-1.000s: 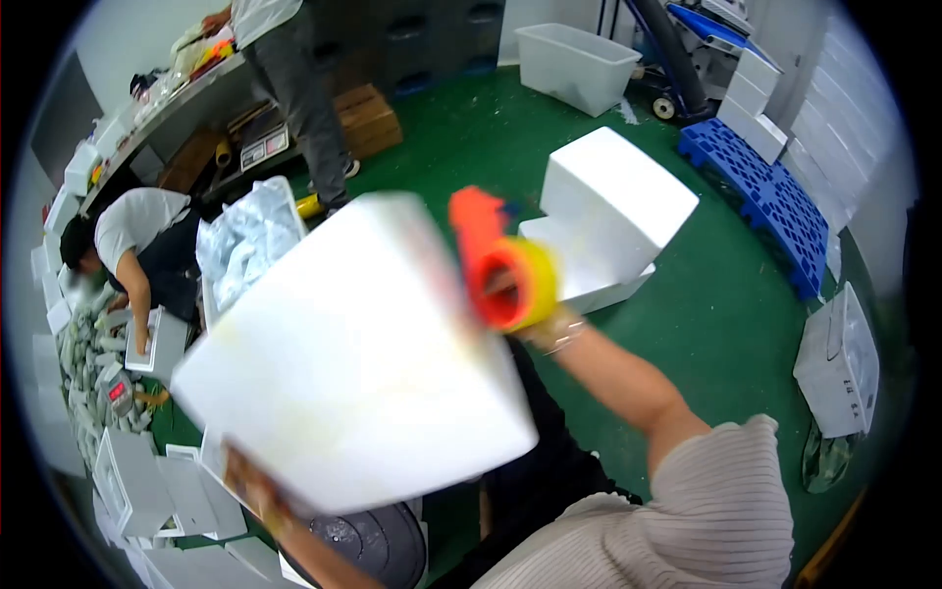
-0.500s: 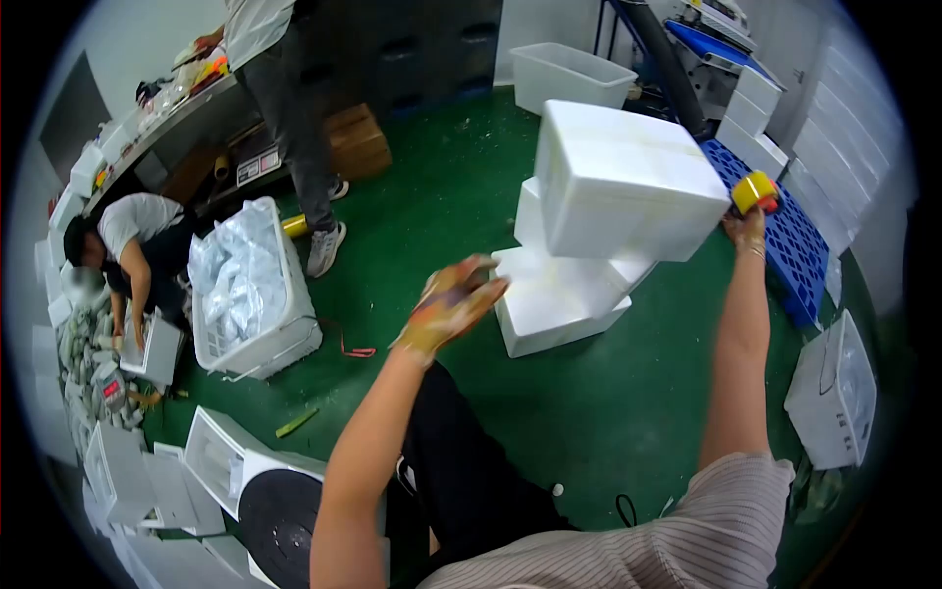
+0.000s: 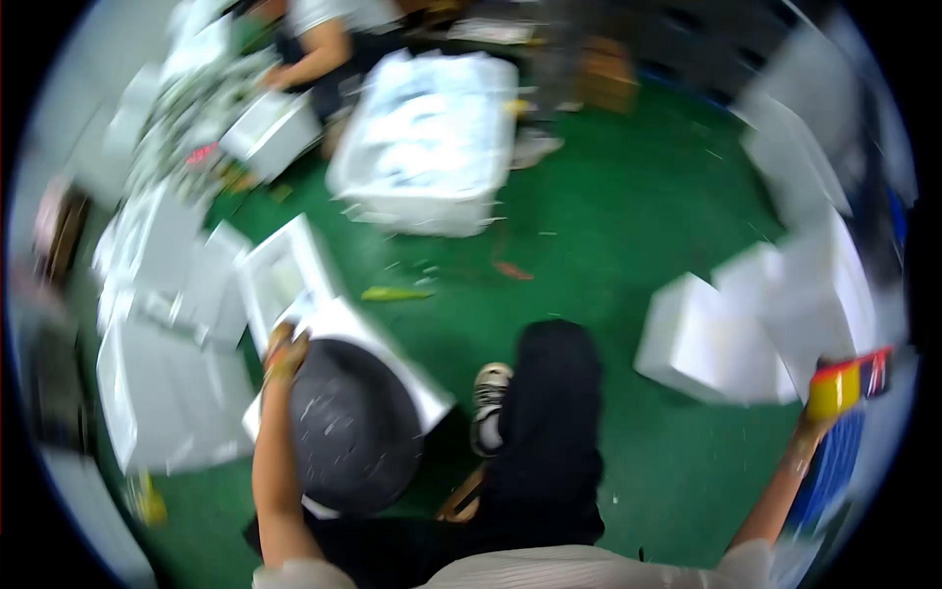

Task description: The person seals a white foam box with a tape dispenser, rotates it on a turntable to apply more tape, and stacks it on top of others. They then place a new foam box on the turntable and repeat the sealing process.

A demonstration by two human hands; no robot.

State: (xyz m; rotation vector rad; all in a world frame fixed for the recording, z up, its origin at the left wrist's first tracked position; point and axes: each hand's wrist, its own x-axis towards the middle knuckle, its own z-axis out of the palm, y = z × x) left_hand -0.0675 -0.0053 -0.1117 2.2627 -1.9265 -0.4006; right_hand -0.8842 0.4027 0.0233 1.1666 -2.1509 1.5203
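Note:
My left hand [image 3: 287, 350] is at the near edge of an open white foam box [image 3: 285, 265], beside a black round disc [image 3: 358, 422] that lies on another white foam box [image 3: 378, 344]. Motion blur hides whether its fingers grip the edge. Out at the right, my right hand [image 3: 812, 424] is closed on a tape dispenser [image 3: 852, 378] with a red top and a roll of yellow tape. To the left of that hand, white foam boxes [image 3: 687, 339] stand stacked on the green floor.
A white basket [image 3: 422, 211] full of clear bags stands ahead. Beyond it a person [image 3: 329, 49] crouches with a foam box [image 3: 270, 133] by a heap of wrapped produce [image 3: 206, 118]. More white boxes [image 3: 162, 383] lie at left. A green scrap [image 3: 395, 294] lies on the floor.
The view has swung left and down. My left hand has gone from beside the stacked boxes to the open foam box by the black disc. The tape dispenser stays in my right hand.

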